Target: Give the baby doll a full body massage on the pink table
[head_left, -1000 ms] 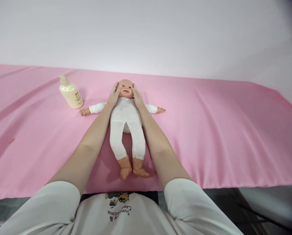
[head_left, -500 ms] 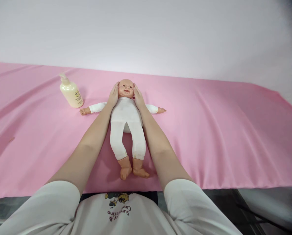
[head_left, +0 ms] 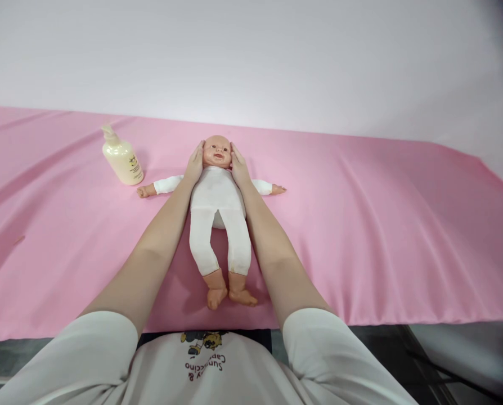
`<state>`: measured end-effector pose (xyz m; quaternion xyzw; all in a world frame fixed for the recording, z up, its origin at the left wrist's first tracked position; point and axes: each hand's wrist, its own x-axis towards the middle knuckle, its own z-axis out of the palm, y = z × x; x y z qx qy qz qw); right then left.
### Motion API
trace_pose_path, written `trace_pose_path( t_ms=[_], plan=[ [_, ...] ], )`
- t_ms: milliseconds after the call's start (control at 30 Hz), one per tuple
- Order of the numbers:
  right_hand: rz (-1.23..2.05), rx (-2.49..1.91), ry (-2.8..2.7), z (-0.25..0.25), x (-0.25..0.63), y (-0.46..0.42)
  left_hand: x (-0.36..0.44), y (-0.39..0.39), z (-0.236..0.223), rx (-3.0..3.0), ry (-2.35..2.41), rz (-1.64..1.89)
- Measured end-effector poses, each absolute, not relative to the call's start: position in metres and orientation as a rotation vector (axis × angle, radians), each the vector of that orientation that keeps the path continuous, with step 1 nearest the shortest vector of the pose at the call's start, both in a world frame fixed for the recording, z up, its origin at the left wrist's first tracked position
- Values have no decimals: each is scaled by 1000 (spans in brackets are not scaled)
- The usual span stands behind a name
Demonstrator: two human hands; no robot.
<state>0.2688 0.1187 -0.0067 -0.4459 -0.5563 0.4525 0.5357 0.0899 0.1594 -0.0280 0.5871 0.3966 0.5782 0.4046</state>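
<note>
A baby doll (head_left: 218, 197) in a white suit lies on its back on the pink cloth (head_left: 361, 225), arms spread and feet toward me. My left hand (head_left: 194, 163) rests against the left side of the doll's head, fingers stretched flat along the cheek. My right hand (head_left: 238, 166) lies the same way on the right side of the head. The two hands cup the head between them, and neither holds anything else. My forearms run along both sides of the doll's body.
A cream pump bottle (head_left: 122, 160) stands upright on the cloth, left of the doll near its outstretched hand. The cloth's front edge runs just beyond my chest, with dark floor (head_left: 403, 349) below. A plain pale wall stands behind the table.
My fingertips have crept slightly up along the sides of the doll's head. The doll and the bottle have stayed where they were.
</note>
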Motion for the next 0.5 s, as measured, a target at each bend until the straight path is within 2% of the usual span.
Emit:
trace_pose_path(
  t_ms=[500],
  plan=[
    [1098,-1037,-1299,-5,270,115,88,152,-23,1589,1019,1408]
  ],
)
